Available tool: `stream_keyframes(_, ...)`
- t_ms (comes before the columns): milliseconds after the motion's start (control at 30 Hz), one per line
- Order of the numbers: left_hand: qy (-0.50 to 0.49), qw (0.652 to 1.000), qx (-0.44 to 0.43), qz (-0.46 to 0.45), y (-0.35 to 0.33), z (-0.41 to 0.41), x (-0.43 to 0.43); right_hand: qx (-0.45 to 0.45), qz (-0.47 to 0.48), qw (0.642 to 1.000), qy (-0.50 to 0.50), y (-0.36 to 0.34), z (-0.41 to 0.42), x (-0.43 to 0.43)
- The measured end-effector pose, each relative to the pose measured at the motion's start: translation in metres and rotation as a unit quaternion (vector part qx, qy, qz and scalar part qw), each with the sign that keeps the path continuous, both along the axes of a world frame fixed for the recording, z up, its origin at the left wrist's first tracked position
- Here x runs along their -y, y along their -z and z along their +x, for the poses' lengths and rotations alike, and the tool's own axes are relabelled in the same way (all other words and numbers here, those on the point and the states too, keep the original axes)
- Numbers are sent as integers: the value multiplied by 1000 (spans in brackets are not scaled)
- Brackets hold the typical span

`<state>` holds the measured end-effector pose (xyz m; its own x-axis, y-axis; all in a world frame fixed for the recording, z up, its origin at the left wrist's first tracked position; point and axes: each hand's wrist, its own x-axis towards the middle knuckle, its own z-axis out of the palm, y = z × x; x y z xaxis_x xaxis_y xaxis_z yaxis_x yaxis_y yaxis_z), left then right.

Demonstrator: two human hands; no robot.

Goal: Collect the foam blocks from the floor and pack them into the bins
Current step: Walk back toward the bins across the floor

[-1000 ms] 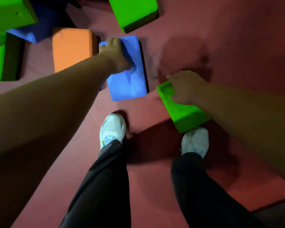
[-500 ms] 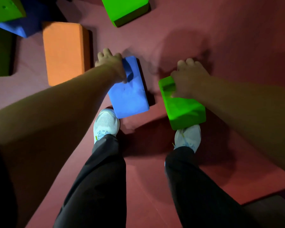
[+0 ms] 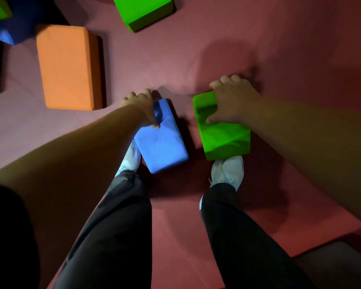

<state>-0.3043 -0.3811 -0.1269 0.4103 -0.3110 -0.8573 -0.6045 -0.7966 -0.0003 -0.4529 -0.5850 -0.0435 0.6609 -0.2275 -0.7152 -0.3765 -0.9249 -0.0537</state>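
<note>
My left hand [image 3: 141, 105] grips blue block [image 3: 164, 140], right hand [image 3: 231, 101] grips green block [image 3: 221, 132]; orange block [image 3: 68, 67] and others left; bins probably off-view.

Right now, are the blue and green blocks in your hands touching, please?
Apart: the head view shows a strip of shadowed floor between the blue block and green block.

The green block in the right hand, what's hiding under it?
A white shoe pokes out beneath the green block that the right hand grips, and red floor shows around it. Whatever lies straight underneath is covered by the block.
</note>
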Motion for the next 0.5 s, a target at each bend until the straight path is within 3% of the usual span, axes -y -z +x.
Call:
stream_keyframes(167, -93, 995, -48, 1, 6, -1, -1, 4, -4, 1000, 12, -1, -5, 4)
stream_keyframes(367, -18, 996, -88, 4, 10, -16, 3, 0, -5, 999, 40, 2, -6, 5)
stream_keyframes(500, -19, 994, -104, 24, 15, -15, 7, -16, 0, 999, 44, 5, -2, 7)
